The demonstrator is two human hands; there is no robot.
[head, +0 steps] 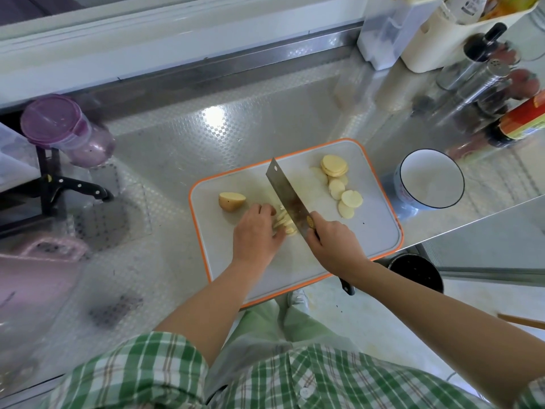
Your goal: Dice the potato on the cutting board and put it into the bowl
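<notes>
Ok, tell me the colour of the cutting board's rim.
Orange, framing the pale grey rectangular cutting board; seen best in the head view.

There was one cutting board [374,228], one bowl [402,187] and two knives, a cleaver [287,196] and a black-handled knife [79,187]. The board carried one uncut potato end [232,201], one stack of round slices [334,165], about four loose slices [351,198], and a bunch of cut strips [284,222] too tightly packed to count. Two metal shakers [483,81] and one purple-lidded jar [59,122] stood on the surface [177,149].
</notes>
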